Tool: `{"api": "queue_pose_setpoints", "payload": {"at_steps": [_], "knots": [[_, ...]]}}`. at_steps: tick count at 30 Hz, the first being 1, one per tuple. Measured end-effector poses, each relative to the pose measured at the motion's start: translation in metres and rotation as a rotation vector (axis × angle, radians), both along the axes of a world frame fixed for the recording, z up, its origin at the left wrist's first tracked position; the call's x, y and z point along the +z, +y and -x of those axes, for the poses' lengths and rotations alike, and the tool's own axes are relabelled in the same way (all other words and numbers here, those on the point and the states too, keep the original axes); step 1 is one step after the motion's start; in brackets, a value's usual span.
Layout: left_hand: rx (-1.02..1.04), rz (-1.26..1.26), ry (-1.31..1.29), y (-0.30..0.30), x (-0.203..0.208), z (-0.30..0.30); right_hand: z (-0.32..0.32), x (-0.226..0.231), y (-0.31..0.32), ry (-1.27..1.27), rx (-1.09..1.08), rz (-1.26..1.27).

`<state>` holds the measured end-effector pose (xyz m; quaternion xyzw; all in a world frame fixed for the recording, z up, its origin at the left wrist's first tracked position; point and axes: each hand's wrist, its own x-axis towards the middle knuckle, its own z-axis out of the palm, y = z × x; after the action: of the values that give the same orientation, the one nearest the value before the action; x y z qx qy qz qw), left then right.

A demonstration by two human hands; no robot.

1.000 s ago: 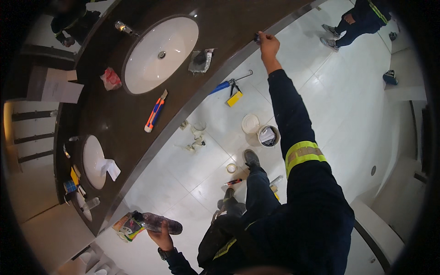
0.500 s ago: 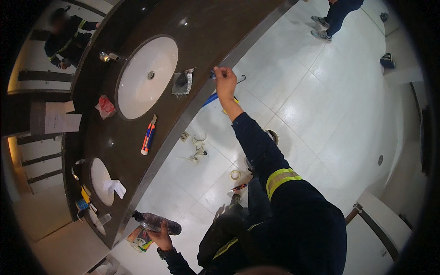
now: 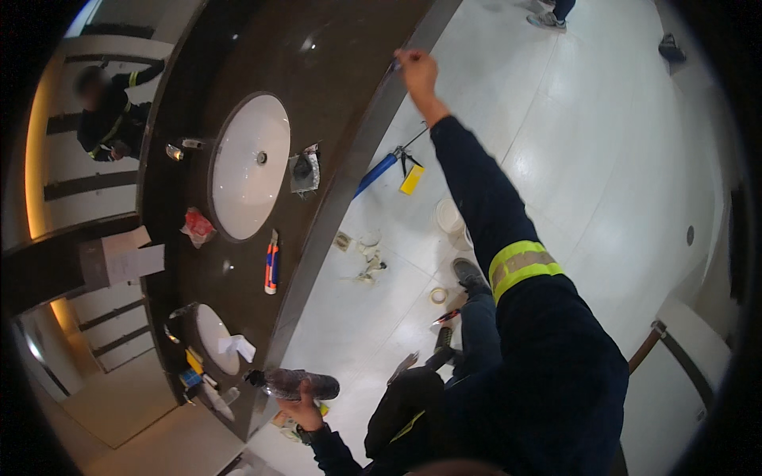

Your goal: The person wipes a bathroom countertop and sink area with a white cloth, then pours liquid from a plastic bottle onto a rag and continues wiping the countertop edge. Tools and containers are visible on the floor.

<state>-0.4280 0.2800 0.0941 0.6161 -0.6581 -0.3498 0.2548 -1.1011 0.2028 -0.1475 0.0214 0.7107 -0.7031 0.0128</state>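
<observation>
My left hand (image 3: 302,408) is wrapped round a dark plastic bottle (image 3: 278,383) with a black cap. The bottle lies nearly level by the counter's near end, its cap pointing left. Far ahead, at the front edge of the dark counter (image 3: 341,87), the fingers of my right hand (image 3: 421,78) are pinched together. What they hold, if anything, is too small to name. On the counter lie an orange and blue utility knife (image 3: 271,263), a crumpled red and white wrapper (image 3: 198,228) and a grey packet (image 3: 304,170) with a dark lump on it.
A white oval basin (image 3: 248,190) and a smaller basin (image 3: 210,333) with white paper (image 3: 237,347) are set in the counter. On the floor lie a blue caulking gun (image 3: 377,174), a tape roll (image 3: 438,296) and scraps (image 3: 369,258). Another person's shoe (image 3: 548,21) shows far ahead.
My right hand has moved farther along the counter edge. The bottle stays in my left hand. The view has shifted, bringing more of the caulking gun into sight.
</observation>
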Motion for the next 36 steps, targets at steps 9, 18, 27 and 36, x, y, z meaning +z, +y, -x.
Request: {"api": "queue_pose_setpoints", "payload": {"at_steps": [9,18,27,36], "knots": [[-0.171,0.045,0.073,0.001,0.039,0.047,-0.252,0.024,-0.025,-0.358,0.209,0.333],[-0.348,0.105,0.241,0.03,0.044,0.031,-0.214,-0.04,0.234,0.349,0.593,0.106],[-0.338,0.167,0.481,0.112,0.036,-0.055,-0.305,-0.025,0.572,-0.721,0.03,0.734],[-0.372,0.247,0.316,0.205,0.051,-0.155,-0.388,0.082,0.558,-0.587,0.165,0.945]]}}
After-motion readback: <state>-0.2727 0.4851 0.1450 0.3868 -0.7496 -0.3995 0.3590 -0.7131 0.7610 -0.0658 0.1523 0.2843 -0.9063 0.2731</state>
